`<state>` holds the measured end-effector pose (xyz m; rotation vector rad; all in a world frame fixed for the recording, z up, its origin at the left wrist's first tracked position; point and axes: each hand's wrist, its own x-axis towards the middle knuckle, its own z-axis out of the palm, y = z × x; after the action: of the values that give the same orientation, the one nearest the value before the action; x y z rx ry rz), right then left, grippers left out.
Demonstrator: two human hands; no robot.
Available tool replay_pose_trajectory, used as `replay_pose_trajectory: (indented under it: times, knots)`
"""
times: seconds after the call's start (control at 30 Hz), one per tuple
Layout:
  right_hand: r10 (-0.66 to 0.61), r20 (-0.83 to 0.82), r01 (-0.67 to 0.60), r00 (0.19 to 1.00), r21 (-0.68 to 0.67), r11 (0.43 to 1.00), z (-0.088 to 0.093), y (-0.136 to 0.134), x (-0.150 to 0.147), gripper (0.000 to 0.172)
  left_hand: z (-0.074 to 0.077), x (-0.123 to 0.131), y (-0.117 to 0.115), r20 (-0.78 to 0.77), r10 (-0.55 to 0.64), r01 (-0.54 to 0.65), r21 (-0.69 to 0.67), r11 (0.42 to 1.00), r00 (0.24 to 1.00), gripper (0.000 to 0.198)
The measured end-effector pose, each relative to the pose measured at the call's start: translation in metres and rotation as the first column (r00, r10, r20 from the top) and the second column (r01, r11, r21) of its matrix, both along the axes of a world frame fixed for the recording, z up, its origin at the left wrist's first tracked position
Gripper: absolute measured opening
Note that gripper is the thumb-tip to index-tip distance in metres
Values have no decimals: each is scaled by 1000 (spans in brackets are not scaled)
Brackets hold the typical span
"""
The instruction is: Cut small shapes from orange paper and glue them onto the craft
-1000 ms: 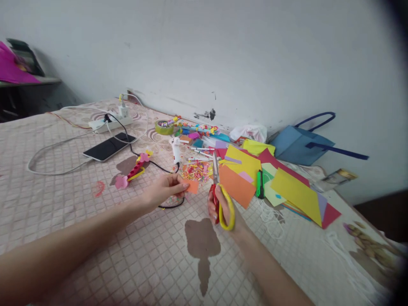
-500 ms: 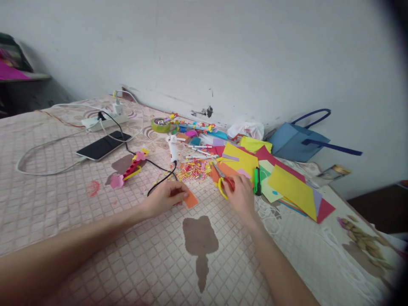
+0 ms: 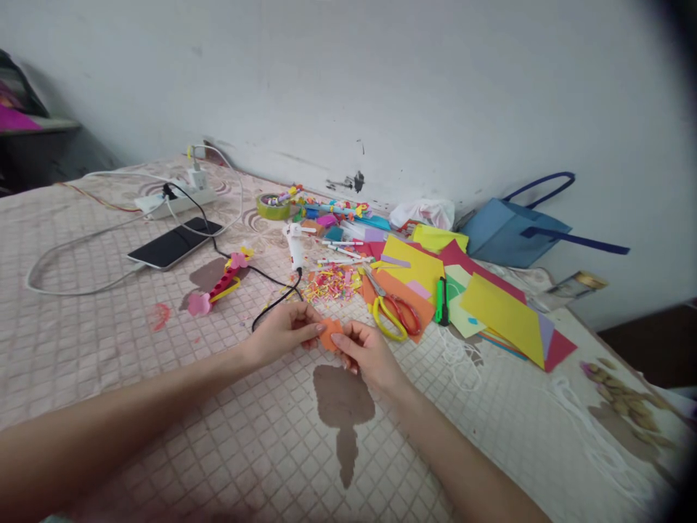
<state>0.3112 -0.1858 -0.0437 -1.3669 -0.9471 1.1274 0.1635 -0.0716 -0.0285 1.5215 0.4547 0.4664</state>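
Observation:
A small piece of orange paper (image 3: 329,335) is pinched between my two hands above the checked tablecloth. My left hand (image 3: 287,330) grips its left side, fingers closed. On its right side, my right hand (image 3: 369,352) holds it between thumb and fingers. Scissors (image 3: 393,311) with one yellow and one red handle lie to the right, partly over a larger orange sheet (image 3: 417,299). Beyond my hands are a pile of tiny colourful paper bits (image 3: 333,282) and a white glue gun (image 3: 295,247) with a black cord.
Coloured sheets (image 3: 506,319), a green cutter (image 3: 441,301) and white string (image 3: 462,361) lie to the right. A blue bag (image 3: 515,231) leans by the wall. At left are a tablet (image 3: 175,243), a power strip (image 3: 177,202) and a pink-red craft piece (image 3: 222,282).
My right hand has let go of the scissors, which now lie on the table, and has moved left to take the orange paper. My left hand still holds it.

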Motion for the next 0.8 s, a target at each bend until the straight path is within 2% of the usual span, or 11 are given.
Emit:
replay_pose_trajectory:
  times: [0.17,0.3,0.37,0.43,0.5,0.57,0.67,0.8]
  knots:
    - [-108,129,106,986,23,994,-3,4,11,31,3,-2,0,35,135,-137,67,988,990,21]
    - [-277,298,266,913,79,961,-1,6,27,29,4,-2,-3,140,193,-199,30,980,971,18]
    - [-347,308,322,886,130,938,4,6,28,31,5,-4,-4,212,200,-228,117,967,957,13]
    - [-283,209,268,936,97,958,10,4,22,33,6,-7,-6,246,184,-255,302,918,952,7]
    - [-94,-17,94,995,-6,996,14,2,12,39,7,-10,-9,235,105,-211,489,847,966,7]
    - [33,-212,-43,977,-40,998,16,0,3,38,7,-13,-12,202,3,-123,587,800,979,11]
    - [44,-316,-58,948,-33,998,15,0,-4,30,7,-14,-16,173,-84,-38,603,797,981,15]
    - [-6,-254,4,967,-7,1000,12,0,-4,27,7,-10,-17,200,-1,-119,585,802,980,17]
